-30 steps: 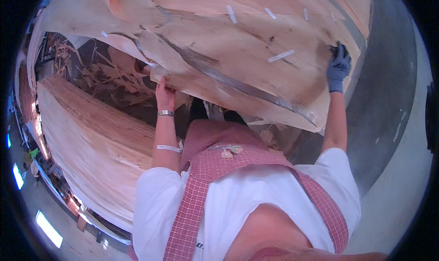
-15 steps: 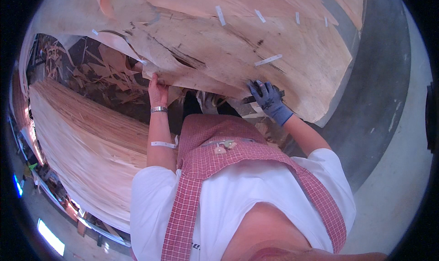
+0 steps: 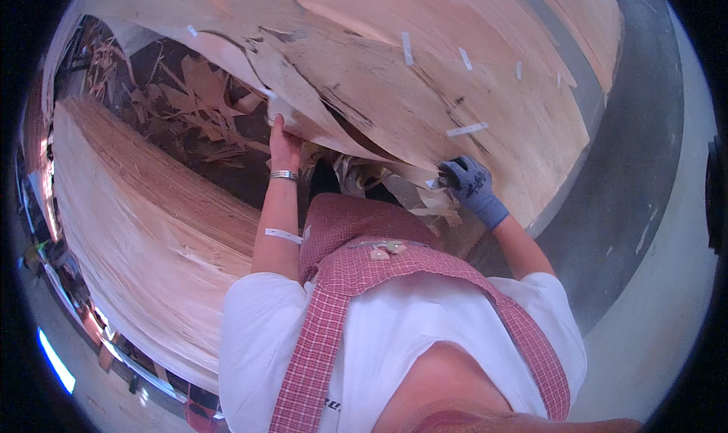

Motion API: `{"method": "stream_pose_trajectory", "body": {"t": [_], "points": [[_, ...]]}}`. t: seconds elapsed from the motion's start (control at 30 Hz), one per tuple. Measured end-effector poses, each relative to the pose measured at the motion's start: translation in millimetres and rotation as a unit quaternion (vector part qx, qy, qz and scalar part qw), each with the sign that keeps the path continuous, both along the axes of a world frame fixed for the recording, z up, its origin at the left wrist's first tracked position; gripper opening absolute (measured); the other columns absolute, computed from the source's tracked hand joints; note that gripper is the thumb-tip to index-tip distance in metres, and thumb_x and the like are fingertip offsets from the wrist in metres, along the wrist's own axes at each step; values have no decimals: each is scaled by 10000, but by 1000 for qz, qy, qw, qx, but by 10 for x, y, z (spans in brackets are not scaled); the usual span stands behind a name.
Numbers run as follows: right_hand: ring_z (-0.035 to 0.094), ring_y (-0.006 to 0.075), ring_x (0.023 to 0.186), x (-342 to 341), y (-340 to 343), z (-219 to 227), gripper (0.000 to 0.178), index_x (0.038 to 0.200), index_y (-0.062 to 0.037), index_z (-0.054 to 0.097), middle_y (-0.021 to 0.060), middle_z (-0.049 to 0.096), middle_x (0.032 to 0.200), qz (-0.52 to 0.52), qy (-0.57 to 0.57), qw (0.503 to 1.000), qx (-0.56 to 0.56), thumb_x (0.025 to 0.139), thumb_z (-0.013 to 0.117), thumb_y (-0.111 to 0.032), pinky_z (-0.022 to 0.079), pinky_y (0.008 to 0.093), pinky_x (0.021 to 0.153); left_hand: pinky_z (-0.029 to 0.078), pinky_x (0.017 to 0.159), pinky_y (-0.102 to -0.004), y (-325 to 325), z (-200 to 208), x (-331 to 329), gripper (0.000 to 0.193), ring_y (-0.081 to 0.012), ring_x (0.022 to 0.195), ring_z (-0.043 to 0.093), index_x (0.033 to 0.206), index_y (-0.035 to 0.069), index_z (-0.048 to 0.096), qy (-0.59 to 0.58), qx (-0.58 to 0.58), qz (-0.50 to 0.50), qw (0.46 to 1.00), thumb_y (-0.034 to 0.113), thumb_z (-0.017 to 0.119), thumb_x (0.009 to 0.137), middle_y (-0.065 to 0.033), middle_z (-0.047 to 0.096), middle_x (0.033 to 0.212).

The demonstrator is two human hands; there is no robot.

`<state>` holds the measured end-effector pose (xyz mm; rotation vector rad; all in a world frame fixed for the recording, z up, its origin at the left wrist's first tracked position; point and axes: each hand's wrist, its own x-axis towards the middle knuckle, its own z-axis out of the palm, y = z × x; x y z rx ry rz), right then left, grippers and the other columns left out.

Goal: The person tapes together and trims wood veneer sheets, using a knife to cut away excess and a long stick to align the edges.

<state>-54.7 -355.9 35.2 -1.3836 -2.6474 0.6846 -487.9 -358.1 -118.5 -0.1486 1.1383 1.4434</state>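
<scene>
A broad, thin sheet of pale wood veneer (image 3: 379, 76), with dark knots and cracks, spreads out in front of me. My bare left hand (image 3: 285, 151) pinches its near edge, thumb on top. A long split (image 3: 364, 139) gapes between the sheet and a narrow strip along that edge. At the strip's right end is my right hand (image 3: 474, 186) in a grey-blue glove, fingers curled round a small flat tool (image 3: 434, 183). Only its light tip shows, so its exact kind is unclear. White tape pieces (image 3: 467, 129) are stuck on the veneer. Another tape strip (image 3: 283, 236) clings to my left forearm.
A tall stack of veneer sheets (image 3: 152, 251) stands close at my left. Torn veneer scraps (image 3: 201, 92) litter the floor behind it, with more scraps (image 3: 440, 205) near my legs. A dark grey floor band (image 3: 637, 152) curves along the right.
The split along the near edge has opened wider. My right hand's fingers, spread on the veneer before, are now curled in nearer to me. The whole view has shifted somewhat.
</scene>
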Motion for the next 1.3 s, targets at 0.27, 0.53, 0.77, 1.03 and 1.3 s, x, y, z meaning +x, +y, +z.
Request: {"method": "stream_pose_trajectory", "body": {"t": [0.27,0.53,0.77,1.03,1.3], "points": [[618,307,843,-48,42,145,248,996,-119,652,100,613,906,-12,3,999,-36,751,684,-136,511,410,701,259,1134,-399,1003,307,-735,947,-253,1384,306,1491,-24,197,353,-21,2,936,518,665,871,-171,296,1516],[613,328,844,-131,77,39,214,959,-112,634,115,598,882,-52,-16,997,-47,779,698,-210,508,427,691,142,1174,-515,1462,868,-939,994,-361,1439,242,1501,20,256,795,-82,-195,569,679,576,829,-204,277,1549],[623,338,849,-809,383,538,290,1031,-114,653,127,625,921,-134,6,991,-11,803,739,-271,516,432,705,163,1147,-572,1519,1092,-1203,789,-325,1399,331,1402,3,447,844,-28,-277,459,600,501,888,-182,420,1472],[601,359,963,-4106,2661,368,536,1304,-103,525,178,589,1077,-190,39,964,180,807,685,-223,507,461,776,246,1104,-535,1678,1618,-1532,780,-425,1348,346,1384,-36,425,743,43,-456,488,495,611,842,-262,421,1422],[584,350,1004,-4858,3420,-208,509,1315,-162,528,168,572,1109,-290,-43,933,207,839,639,-301,507,459,804,486,890,-476,2854,1552,-3649,405,-408,1067,569,1173,37,574,727,243,-428,479,285,640,860,-215,543,1274]]}}
